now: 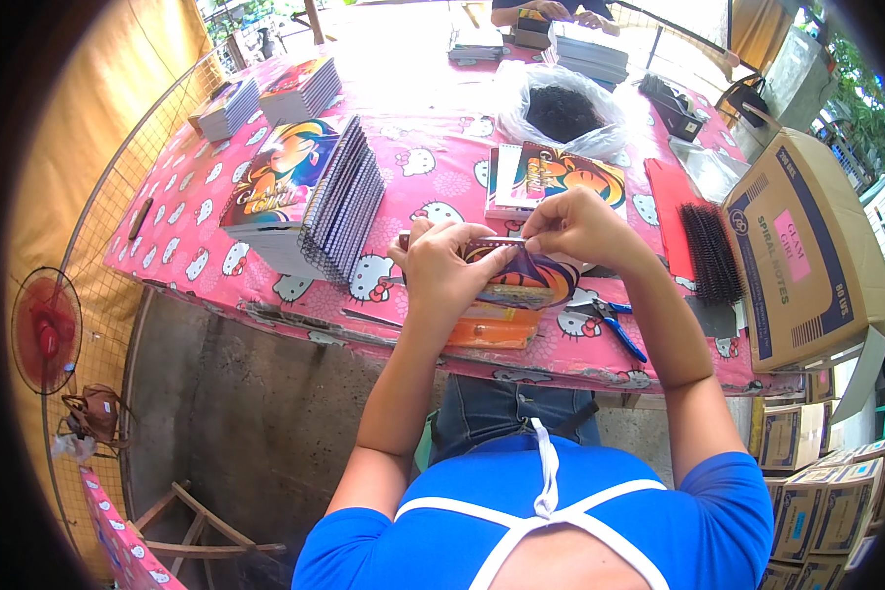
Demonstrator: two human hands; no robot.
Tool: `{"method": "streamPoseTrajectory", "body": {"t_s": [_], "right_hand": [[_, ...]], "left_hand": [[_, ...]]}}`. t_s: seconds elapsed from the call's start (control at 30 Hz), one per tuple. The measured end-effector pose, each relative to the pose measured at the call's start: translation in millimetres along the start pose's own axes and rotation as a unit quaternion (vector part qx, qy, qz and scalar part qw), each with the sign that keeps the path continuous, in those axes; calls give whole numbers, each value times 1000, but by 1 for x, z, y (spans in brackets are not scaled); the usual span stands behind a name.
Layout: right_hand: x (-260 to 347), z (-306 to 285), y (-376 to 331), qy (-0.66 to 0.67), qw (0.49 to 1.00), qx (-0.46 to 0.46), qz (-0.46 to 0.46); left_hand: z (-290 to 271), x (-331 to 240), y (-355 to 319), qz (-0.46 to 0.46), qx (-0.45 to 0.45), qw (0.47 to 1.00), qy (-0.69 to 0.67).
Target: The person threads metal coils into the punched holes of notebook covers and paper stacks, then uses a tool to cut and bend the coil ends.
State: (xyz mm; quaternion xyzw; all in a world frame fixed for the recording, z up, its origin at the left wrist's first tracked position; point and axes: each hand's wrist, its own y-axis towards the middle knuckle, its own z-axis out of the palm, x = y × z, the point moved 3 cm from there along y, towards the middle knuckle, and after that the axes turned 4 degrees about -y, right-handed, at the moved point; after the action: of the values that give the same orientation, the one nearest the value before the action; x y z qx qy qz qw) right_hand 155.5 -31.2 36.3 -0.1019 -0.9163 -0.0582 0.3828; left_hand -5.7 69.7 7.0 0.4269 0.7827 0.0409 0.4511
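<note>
My left hand [446, 264] is closed on a notebook [521, 280] with a colourful illustrated cover, its thumb lying across the cover. A row of punched holes runs along the notebook's far edge. At that edge my right hand [572, 228] pinches its thumb and finger together; whatever is between them is too small to make out. Under the notebook's near side lies an orange pad [492, 327]. Pliers with blue handles [621, 332] rest on the table right of it. Just beyond my hands sits a low pile of illustrated covers [560, 169].
A pink patterned cloth [413, 162] covers the table. Spiral-bound notebooks [339, 202] are stacked at left, with smaller stacks behind. A plastic bag [610, 128] holds black coils. More black coils [710, 254] lie beside a cardboard box [806, 246]. Another person's hands [570, 14] show at the far side.
</note>
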Motion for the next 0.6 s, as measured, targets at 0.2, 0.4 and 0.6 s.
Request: {"method": "streamPoseTrajectory", "body": {"t_s": [0.2,0.4,0.6], "right_hand": [[-4,1,3,29,999,8,14],[10,5,-4,1,1000,-22,15],[8,5,-4,-20,999,-31,10]], "left_hand": [[4,6,0,-11,-1,999,-33],[2,4,-1,11,-21,1000,3],[1,1,-3,15,-31,999,13]]}}
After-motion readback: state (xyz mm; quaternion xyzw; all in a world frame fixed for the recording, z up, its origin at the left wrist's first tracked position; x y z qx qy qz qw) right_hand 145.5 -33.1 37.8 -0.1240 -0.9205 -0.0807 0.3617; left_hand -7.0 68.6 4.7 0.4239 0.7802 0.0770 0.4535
